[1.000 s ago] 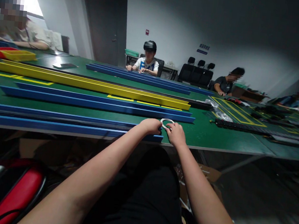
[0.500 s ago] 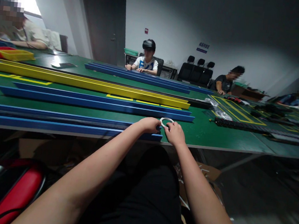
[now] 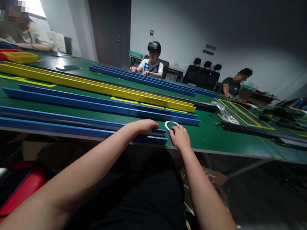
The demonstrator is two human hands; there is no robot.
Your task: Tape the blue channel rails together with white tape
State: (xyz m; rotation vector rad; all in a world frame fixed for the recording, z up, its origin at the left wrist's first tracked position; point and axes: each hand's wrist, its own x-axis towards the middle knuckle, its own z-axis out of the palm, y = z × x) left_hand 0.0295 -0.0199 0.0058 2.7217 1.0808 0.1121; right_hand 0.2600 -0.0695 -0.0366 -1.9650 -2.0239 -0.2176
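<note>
A white ring that looks like a roll of tape point(image 3: 168, 124) is held upright or slightly tilted at the end of the nearest blue channel. My right hand point(image 3: 180, 137) grips its lower right side with thumb and fingers. My left hand point(image 3: 147, 126) is curled, fingers together, over the nearest blue channel point(image 3: 155, 140), a little left of its right end. What its fingertips pinch, if anything, is hidden. A dark strip lies within that long channel, which runs along the table's front edge.
Another pair of blue rails point(image 3: 102, 106) and a long yellow rail point(image 3: 96, 87) lie behind on the green table point(image 3: 222, 142). Clear plastic wrap point(image 3: 228, 117) and a black bar point(image 3: 246, 130) lie to the right. Several co-workers sit around the table.
My left hand has moved left along the nearest channel, away from the roll of tape. My right hand keeps the roll in nearly the same place.
</note>
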